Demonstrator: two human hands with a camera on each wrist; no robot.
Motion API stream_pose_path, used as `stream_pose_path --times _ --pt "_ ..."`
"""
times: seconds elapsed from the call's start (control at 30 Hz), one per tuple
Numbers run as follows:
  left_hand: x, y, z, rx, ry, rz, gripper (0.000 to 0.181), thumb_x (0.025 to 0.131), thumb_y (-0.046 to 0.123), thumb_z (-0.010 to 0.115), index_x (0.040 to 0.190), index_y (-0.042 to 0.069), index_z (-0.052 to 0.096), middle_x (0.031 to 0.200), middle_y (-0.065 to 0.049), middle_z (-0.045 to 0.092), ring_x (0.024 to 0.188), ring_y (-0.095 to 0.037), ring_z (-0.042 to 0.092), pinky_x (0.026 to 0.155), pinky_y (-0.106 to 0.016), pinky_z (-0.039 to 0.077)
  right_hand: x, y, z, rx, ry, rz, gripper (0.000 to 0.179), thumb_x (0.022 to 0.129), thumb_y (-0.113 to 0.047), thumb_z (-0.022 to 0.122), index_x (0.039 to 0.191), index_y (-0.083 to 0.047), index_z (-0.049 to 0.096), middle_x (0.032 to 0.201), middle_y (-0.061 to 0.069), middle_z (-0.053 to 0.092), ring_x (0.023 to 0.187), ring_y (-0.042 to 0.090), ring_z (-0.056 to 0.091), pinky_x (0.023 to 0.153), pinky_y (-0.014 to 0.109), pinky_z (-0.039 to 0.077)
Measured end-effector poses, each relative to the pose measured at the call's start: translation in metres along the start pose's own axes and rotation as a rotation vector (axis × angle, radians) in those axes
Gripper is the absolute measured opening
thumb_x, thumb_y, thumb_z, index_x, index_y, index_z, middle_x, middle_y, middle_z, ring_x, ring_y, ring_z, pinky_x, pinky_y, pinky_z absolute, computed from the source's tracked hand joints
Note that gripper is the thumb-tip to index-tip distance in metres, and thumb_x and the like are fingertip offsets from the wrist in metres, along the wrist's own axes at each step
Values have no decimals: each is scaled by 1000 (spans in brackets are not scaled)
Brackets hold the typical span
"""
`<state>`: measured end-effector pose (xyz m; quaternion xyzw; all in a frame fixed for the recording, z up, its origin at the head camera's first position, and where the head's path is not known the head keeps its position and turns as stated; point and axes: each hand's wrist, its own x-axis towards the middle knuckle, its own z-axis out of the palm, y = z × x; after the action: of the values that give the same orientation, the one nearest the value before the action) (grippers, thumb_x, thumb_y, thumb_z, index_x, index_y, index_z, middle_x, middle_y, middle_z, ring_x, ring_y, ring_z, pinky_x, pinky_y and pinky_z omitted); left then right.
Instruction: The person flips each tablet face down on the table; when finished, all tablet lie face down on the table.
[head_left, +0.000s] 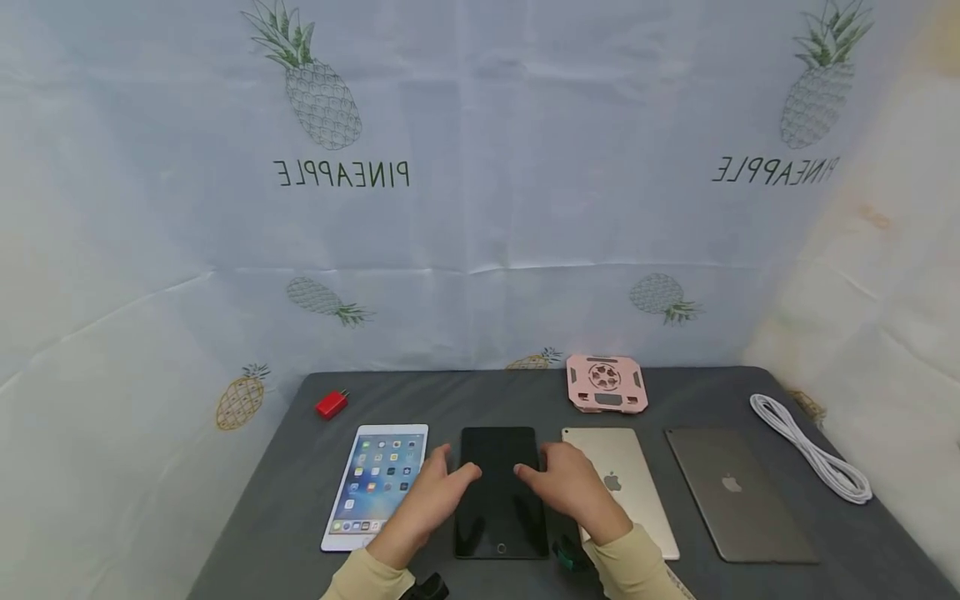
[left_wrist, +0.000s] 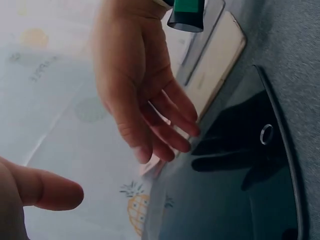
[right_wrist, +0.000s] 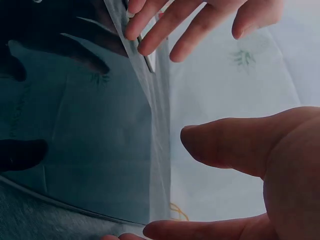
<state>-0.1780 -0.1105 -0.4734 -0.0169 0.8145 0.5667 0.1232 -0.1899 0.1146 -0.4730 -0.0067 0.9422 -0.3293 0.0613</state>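
A black tablet lies face up on the grey table, its round home button near the front edge. Over its left side is my left hand, thumb stretched inward and fingers loosely extended. Mirroring it, my right hand hovers at the right side, with relaxed fingers overlapping the neighbouring gold tablet in the head view. Neither hand grips anything. In the left wrist view, the right hand hangs above the glossy screen, which reflects its fingers. The right wrist view shows the left hand's fingers across the screen.
To the left lies a white tablet with its screen lit. A dark grey tablet and a coiled white cable are at the right. Toward the back sit a red plug adapter and a pink stand.
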Motion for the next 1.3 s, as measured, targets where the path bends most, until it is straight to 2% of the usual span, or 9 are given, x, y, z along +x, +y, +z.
stream_pose_path --times 0.17,0.33,0.43,0.63,0.87,1.07,1.3 --pt "2 -2 0 19 -28 -7 90 97 36 66 162 -14 28 170 -37 30 158 -53 32 122 -72 34 1 2 5 4 -10 24 63 94 -40 81 131 10 70 128 27 74 116 46 72 94 61 60" --pt "4 -3 0 22 -53 -23 90 96 38 67 162 -13 31 168 -38 31 156 -54 34 120 -74 34 0 -2 8 5 -23 -1 63 94 -40 82 129 11 71 126 27 75 115 45 73 93 60 61" --pt "5 -3 -1 14 -50 -21 87 97 36 66 160 -14 33 167 -38 34 154 -55 37 120 -73 36 -1 -4 8 1 -26 -18 62 93 -39 82 128 11 71 126 27 75 115 45 73 92 59 61" --pt "6 -2 -1 -10 -60 -35 84 98 37 66 158 -13 37 164 -37 40 151 -54 42 119 -72 38 -3 -5 8 -22 -14 6 61 92 -40 83 127 9 72 126 25 75 115 44 73 94 60 61" --pt "4 -2 2 -39 -85 -56 85 99 37 66 160 -13 34 168 -37 34 155 -57 34 120 -74 35 -4 -6 10 -20 -13 5 60 93 -39 82 127 8 72 123 24 76 113 44 73 93 61 61" --pt "2 0 4 -40 -117 -54 83 98 37 66 160 -10 37 166 -36 37 151 -54 40 118 -74 37 -5 -8 10 -23 -4 1 59 93 -39 82 127 8 73 122 23 76 113 44 73 94 61 60" --pt "1 0 6 -84 -127 -66 82 97 36 66 160 -9 38 167 -37 35 152 -56 37 119 -76 34 -6 -9 12 -36 9 -13 58 92 -39 83 126 7 74 120 23 77 110 43 73 92 60 61"
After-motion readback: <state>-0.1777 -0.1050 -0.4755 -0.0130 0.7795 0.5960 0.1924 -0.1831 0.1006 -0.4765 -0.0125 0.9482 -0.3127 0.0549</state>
